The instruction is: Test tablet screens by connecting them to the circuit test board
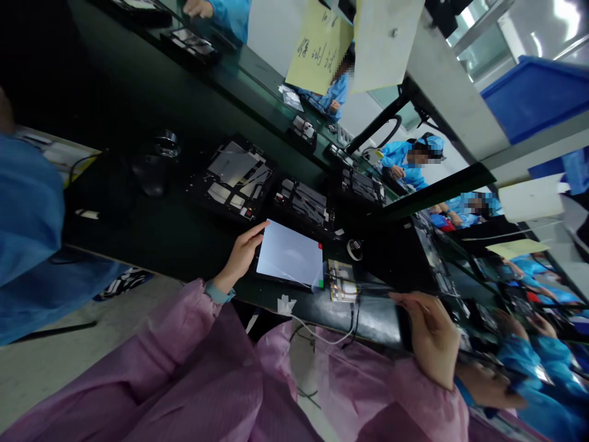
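A tablet (pixel 289 255) with a lit pale screen lies at the table's front edge, with a red mark and a green mark at its right corners. My left hand (pixel 242 258) holds its left edge, fingers at the upper left corner. Out to the right, my right hand (pixel 432 334) has its thumb and fingertips pinched together. A clear film (pixel 375 287) appears to stretch from the tablet's right side to those fingertips; its outline is faint. Just right of the tablet sits a small circuit board with a battery-like pack (pixel 343 282), cables attached.
Opened devices in black trays (pixel 239 178) (pixel 304 202) stand behind the tablet. A tape roll (pixel 354 249) lies to the right, a dark mouse (pixel 150 175) to the left. A white cable (pixel 322 337) hangs at the front edge. Co-workers in blue (pixel 27 215) sit close on both sides.
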